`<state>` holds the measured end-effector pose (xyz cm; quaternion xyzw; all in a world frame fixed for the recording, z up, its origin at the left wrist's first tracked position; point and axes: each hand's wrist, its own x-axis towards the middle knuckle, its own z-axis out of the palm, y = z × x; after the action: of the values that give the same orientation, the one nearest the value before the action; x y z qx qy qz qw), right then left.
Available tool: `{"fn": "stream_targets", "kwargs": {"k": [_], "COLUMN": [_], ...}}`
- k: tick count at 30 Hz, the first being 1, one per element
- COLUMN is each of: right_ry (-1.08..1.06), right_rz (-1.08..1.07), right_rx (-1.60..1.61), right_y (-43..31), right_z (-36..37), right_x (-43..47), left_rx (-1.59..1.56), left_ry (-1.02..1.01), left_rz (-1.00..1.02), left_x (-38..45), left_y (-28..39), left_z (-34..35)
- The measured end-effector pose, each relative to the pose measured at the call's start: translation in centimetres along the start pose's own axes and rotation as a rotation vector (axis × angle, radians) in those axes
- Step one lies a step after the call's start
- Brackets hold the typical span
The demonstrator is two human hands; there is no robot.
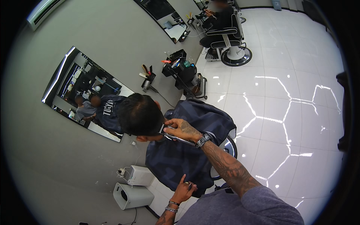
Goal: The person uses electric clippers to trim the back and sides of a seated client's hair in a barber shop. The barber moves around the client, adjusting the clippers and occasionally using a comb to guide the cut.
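Note:
My right hand (182,130) grips a metal hair clipper (178,138), its blade end against the lower back of a seated person's dark-haired head (142,114). The thumb and fingers wrap the clipper body near the blade. A dark blue barber cape (180,160) covers the seated person's shoulders and body. Lower down, my left hand (185,191) hovers by the cape's near edge, index finger extended and the others curled. A small dark spot shows at its curled fingers; whether it is a held object is unclear.
A wall mirror (92,95) reflects the seated person and a cape bearing writing. A hair dryer (146,84) hangs in a wall holder. Beyond stands a black tool trolley (182,70). Another person sits in a barber chair (233,36). A white bin-like container (133,196) lies by the wall.

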<state>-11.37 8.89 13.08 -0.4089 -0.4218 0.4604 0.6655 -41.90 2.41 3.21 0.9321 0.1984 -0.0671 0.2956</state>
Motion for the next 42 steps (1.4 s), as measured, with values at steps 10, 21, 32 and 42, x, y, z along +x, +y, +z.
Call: {"fn": "stream_targets", "kwargs": {"k": [10, 21, 32, 42], "right_ry": [0.094, 0.119, 0.438, 0.501], "right_rz": [0.003, -0.177, -0.024, 0.025], "right_rx": [-0.27, -0.233, 0.277, 0.18], "right_y": [1.1, 0.2, -0.3, 1.4], "right_z": [0.1, 2.6, 3.8, 12.2], "right_x": [-0.1, -2.3, -6.3, -5.7], "left_rx": [-0.011, 0.015, -0.925, -1.104], "left_ry": [0.051, -0.001, 0.604, 1.034], "left_rz": [0.034, 0.046, 0.034, 0.026], "left_x": [-0.1, -0.5, -1.4, 4.4], "left_y": [0.1, -1.0, 0.0, -1.0], "left_z": [0.1, 0.7, -8.2, -22.1]}}
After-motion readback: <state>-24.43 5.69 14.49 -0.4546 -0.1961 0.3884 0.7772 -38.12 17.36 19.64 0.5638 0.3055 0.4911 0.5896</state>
